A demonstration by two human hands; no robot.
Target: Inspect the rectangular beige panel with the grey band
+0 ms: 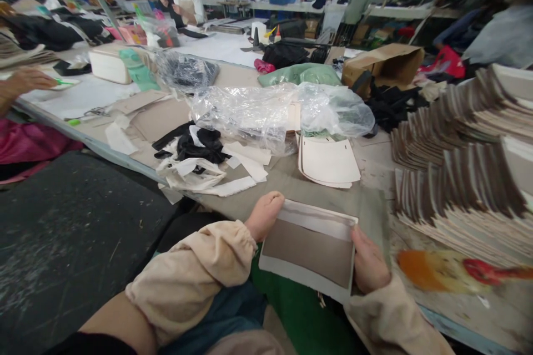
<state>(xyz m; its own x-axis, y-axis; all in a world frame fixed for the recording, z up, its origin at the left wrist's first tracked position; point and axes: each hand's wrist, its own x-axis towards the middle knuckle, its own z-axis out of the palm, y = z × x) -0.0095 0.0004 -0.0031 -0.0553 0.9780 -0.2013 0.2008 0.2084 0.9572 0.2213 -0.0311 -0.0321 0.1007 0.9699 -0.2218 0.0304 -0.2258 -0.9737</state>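
Both my hands hold a flat rectangular piece with a grey-brown middle and white borders, just in front of the table edge above my lap. My left hand grips its left edge near the top corner. Its right edge is pinched by my right hand. Both wrists wear beige sleeve covers. A small pile of white cut pieces lies on the table just beyond the held piece.
Fanned stacks of similar brown-and-white pieces fill the table's right side. Crumpled clear plastic, black and white fabric scraps and a brown paper bag lie ahead. Another person's hand rests at far left; co-workers stand behind.
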